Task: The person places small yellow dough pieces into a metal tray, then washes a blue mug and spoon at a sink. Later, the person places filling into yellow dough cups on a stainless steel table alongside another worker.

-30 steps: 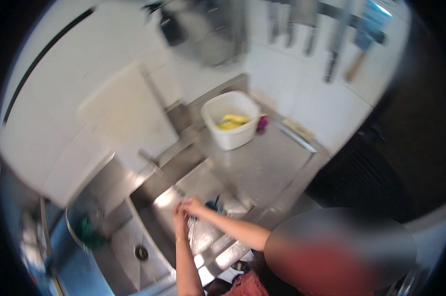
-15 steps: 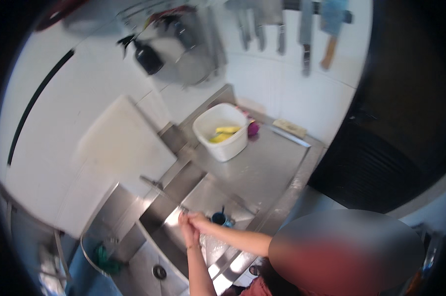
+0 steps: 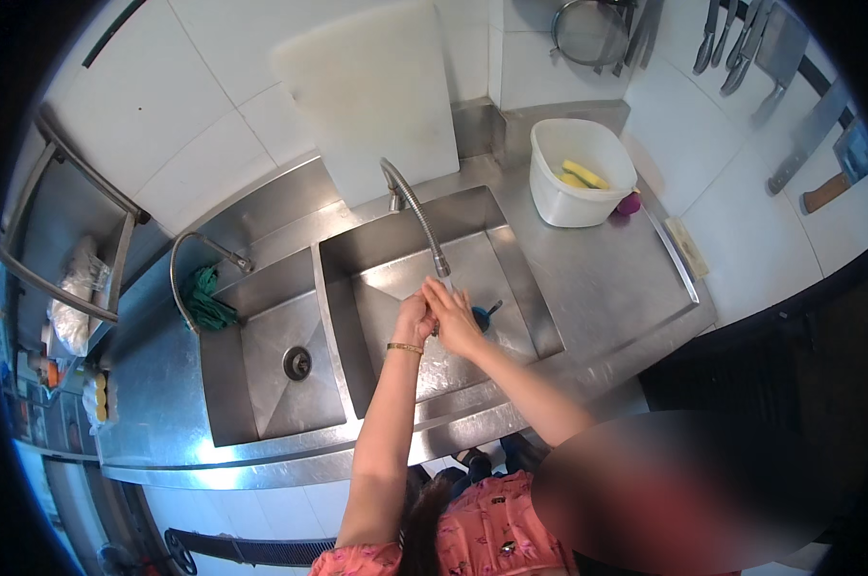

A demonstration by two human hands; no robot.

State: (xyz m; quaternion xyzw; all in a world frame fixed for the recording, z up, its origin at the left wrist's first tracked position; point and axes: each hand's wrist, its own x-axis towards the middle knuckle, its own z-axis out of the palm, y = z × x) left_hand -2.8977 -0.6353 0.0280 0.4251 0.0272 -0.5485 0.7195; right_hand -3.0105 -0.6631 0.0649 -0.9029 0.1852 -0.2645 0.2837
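Note:
My two hands meet under the flexible metal tap point(image 3: 416, 211), above the right sink basin point(image 3: 381, 288). My left hand point(image 3: 416, 318), with a gold bracelet point(image 3: 405, 348) on its wrist, presses against my right hand; its fingers are mostly hidden. The fingers of my right hand point(image 3: 456, 322) are stretched out alongside it. No object shows in the right hand. Past that hand, a blue cup point(image 3: 481, 318) with a dark utensil handle rising from it stands in the basin, partly covered.
The left basin point(image 3: 271, 384) has a dark drain; a green cloth point(image 3: 206, 299) lies beside a second curved tap point(image 3: 178, 278). A white tub point(image 3: 573, 197) with yellow pieces stands on the right counter. A white board point(image 3: 367, 106) leans behind; knives point(image 3: 779, 58) hang right.
The view has turned, bringing the basins nearer the middle. My hands stay together at the tap, with the right fingers now straighter than before.

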